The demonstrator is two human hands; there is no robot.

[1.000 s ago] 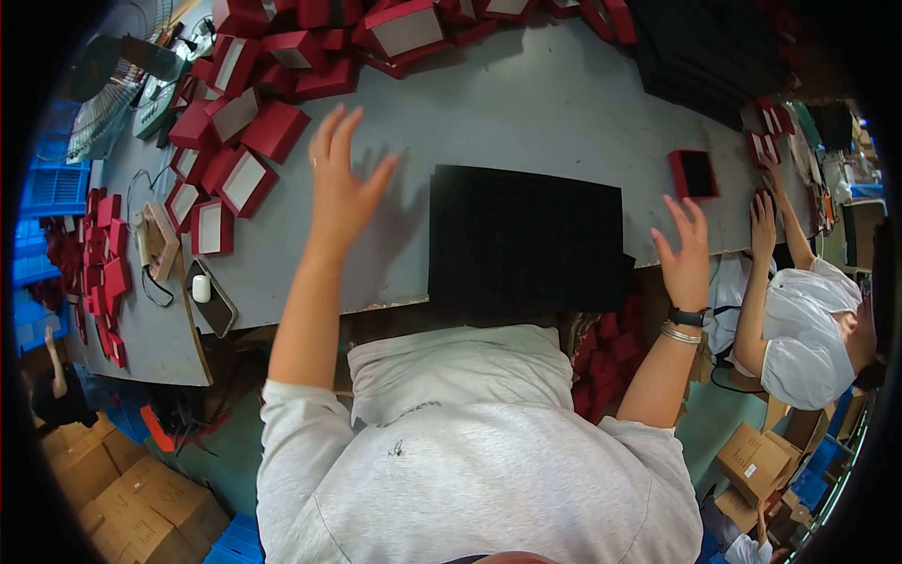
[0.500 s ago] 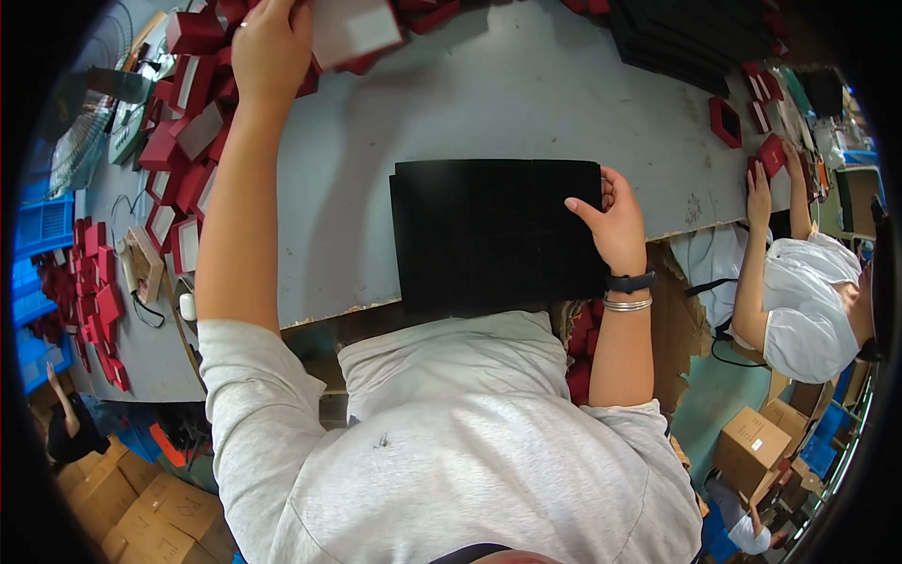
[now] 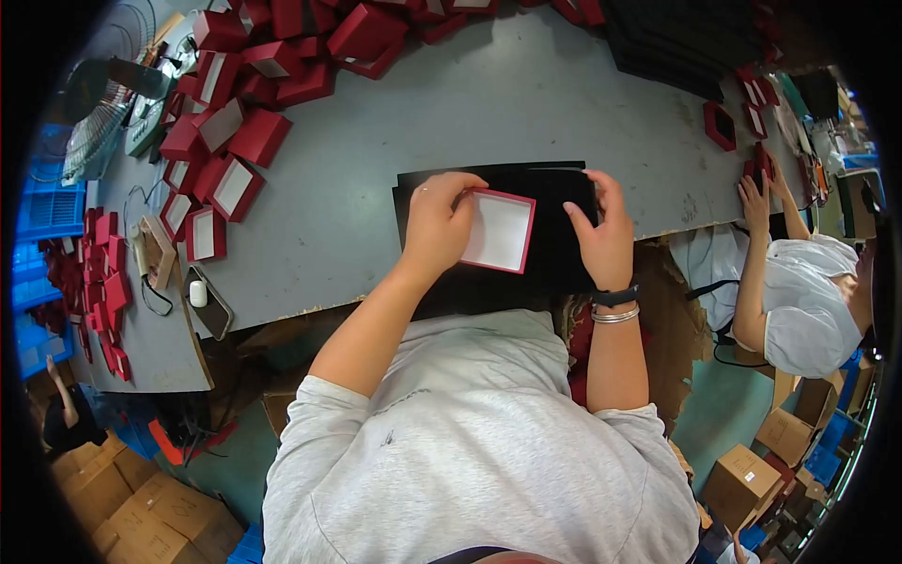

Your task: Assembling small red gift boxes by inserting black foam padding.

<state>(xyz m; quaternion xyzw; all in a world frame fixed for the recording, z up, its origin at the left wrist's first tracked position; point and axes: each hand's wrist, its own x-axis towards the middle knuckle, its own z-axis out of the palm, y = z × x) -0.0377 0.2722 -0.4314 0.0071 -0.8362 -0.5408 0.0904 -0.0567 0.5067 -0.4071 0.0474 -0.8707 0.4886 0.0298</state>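
My left hand (image 3: pixel 442 218) is closed on the edge of a small red box part (image 3: pixel 500 231) with a white inside, its hollow side facing up. I hold it over a stack of black sheets (image 3: pixel 554 249) at the front edge of the table, partly in front of my body. At the right edge of the sheets is my right hand (image 3: pixel 604 230). Its thumb and fingers are apart, with the fingertips touching the sheets' upper right corner. The sheets' top edge looks slightly lifted there.
Red boxes (image 3: pixel 259 137) with white insides lie heaped on the grey table (image 3: pixel 319 235) at the far left. A phone with a white earbud case (image 3: pixel 198 293) lies at the left edge. Black stacked pieces (image 3: pixel 672 47) stand far right. A co-worker (image 3: pixel 808 305) handles red boxes on the right.
My left hand has come back from the heap at the far left with a red box part, now over the black sheets. My right hand's fingers have moved up to the sheets' corner.
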